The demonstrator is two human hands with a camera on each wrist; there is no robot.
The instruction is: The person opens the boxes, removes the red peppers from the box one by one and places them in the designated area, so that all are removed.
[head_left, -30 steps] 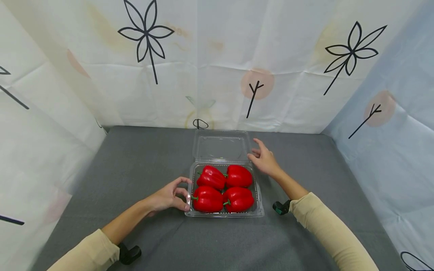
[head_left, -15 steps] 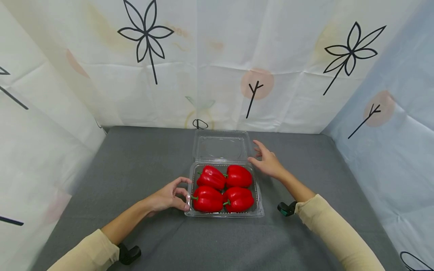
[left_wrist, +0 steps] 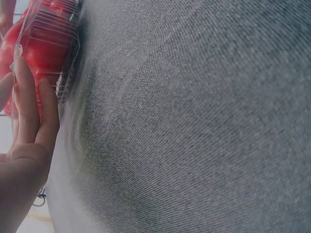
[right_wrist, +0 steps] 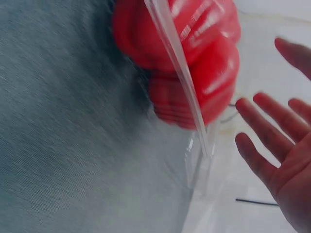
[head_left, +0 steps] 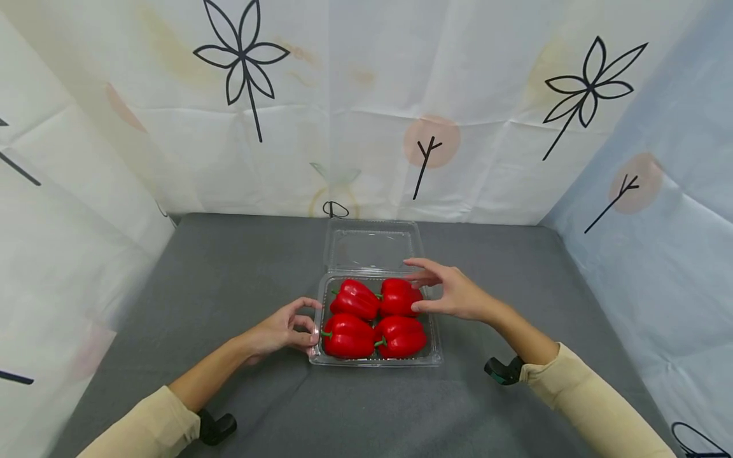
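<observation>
A clear plastic clamshell container (head_left: 375,362) lies with its lid (head_left: 372,249) folded back, several red bell peppers in its tray. Two peppers make up the back row: a left one (head_left: 355,299) and a right one (head_left: 395,296). My left hand (head_left: 279,332) holds the tray's left rim, its fingers (left_wrist: 29,104) along the outer wall. Over the tray's right edge hovers my right hand (head_left: 455,294), thumb and fingers spread around the back right pepper in the head view. In the right wrist view its fingers are apart, with air between them and the peppers.
Grey cloth covers the table (head_left: 252,254). A white printed curtain (head_left: 366,114) hangs behind it and along both sides. Dark devices are strapped under the left wrist (head_left: 216,429) and the right wrist (head_left: 504,370).
My right hand has moved from beside the lid's right edge toward the front and left, over the back right pepper. The left hand stays on the tray rim.
</observation>
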